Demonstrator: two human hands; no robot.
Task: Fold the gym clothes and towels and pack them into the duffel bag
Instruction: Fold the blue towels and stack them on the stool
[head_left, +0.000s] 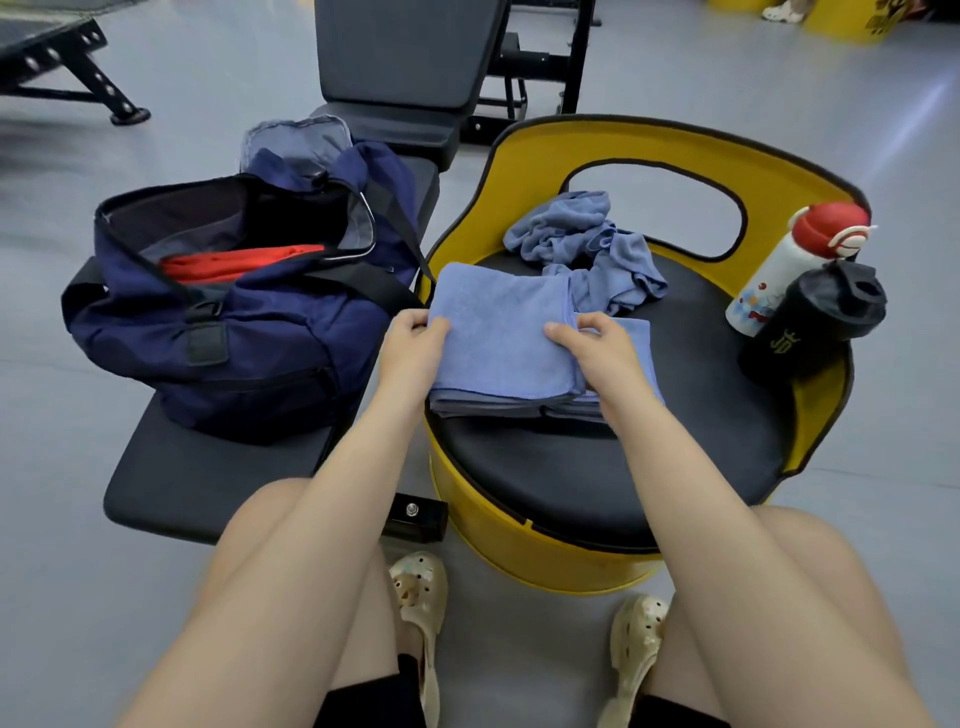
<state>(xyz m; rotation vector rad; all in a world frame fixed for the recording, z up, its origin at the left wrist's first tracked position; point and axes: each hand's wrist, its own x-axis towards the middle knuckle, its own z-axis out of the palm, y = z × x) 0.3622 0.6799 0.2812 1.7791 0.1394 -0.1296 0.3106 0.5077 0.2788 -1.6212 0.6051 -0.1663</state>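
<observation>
A folded blue towel lies on the black seat of a yellow barrel chair. My left hand pinches the towel's left edge. My right hand grips its right edge, thumb on top. Behind the folded towel sits a crumpled blue cloth. To the left, a navy duffel bag stands unzipped on a black gym bench, with a red garment inside it.
A white bottle with a red cap and a black shaker cup stand at the chair's right edge. The bench backrest rises behind the bag. Grey floor surrounds everything. My knees and pale clogs are below.
</observation>
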